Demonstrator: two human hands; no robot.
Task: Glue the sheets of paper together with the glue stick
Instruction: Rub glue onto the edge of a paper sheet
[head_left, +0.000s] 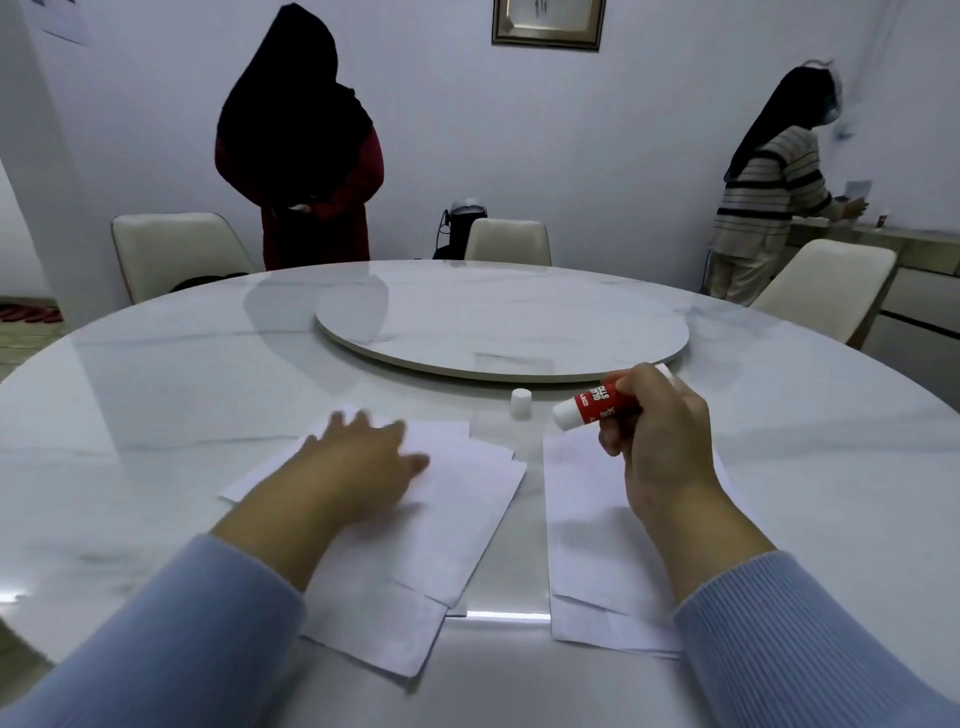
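Marble table (182, 395) holds turntable (501, 332), ringed by 3 chairs (176, 254).

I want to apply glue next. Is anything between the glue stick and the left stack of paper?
Nothing visible. The right hand holds the uncapped glue stick in the air; its cap stands farther back, and the left hand presses the paper stack.

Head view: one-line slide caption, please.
Right hand holds uncapped glue stick above paper sheets; left hand presses another stack.

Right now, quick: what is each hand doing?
Left hand: open, resting flat on the left sheets of paper.
Right hand: fingers curled round the glue stick, its cap off.
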